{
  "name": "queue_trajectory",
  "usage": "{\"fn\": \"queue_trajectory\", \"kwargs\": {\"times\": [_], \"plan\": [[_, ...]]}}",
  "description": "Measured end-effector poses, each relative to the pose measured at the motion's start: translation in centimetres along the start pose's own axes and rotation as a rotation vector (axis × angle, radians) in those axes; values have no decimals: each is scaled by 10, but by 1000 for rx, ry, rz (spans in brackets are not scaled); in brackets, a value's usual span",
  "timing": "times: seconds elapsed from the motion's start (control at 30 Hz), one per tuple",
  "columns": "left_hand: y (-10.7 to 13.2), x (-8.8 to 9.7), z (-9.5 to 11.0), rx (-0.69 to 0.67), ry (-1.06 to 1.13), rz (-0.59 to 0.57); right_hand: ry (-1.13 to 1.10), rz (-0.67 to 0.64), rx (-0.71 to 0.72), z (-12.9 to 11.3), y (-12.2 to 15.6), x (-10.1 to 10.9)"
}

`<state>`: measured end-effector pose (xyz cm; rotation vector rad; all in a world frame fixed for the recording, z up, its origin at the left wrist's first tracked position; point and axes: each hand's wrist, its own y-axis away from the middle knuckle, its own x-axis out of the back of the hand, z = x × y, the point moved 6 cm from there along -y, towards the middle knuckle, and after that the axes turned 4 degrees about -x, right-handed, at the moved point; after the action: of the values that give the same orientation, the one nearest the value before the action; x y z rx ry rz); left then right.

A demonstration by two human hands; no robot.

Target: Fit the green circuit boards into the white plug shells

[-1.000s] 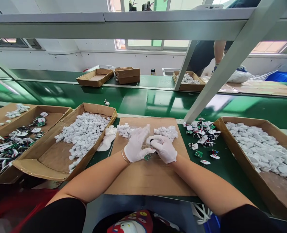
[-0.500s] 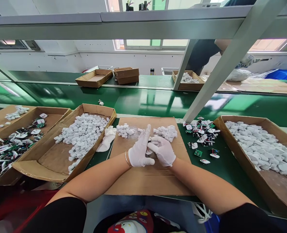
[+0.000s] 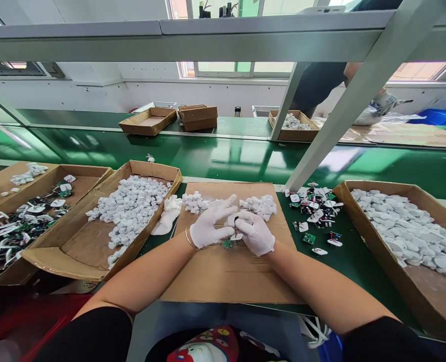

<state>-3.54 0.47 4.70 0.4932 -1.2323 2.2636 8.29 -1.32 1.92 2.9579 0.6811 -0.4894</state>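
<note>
view: head camera, over a cardboard sheet (image 3: 223, 281)
right grip (image 3: 254, 232): narrow, pinching a dark wire lead (image 3: 236, 223)
left grip (image 3: 209, 227): open, fingers spread, just beside a green circuit board (image 3: 228, 243)
handling: board light, stiff, best taken by its edges; lead thin, fragile
change: left fingers lie flatter; board now shows below the hands

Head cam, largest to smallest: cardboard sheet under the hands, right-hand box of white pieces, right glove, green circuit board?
Cardboard sheet and right-hand box of white pieces look alike, unsure; then right glove; then green circuit board, smallest.
</note>
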Motion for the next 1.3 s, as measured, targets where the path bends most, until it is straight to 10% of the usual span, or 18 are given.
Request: {"fn": "queue_trajectory", "kwargs": {"times": [0.2,0.37,0.87,1.3], "plan": [[-2,-4,-5,95,116,32,92,105,14,8,0,12],[2,-10,-11,194,255,71,5,-62,26,4,0,-3],[-6,-22,4,40,-372,-192,199,91,-2,5,0,4],[-10,-14,11,74,-354,-74,100,8,-29,12,-2,4]]}}
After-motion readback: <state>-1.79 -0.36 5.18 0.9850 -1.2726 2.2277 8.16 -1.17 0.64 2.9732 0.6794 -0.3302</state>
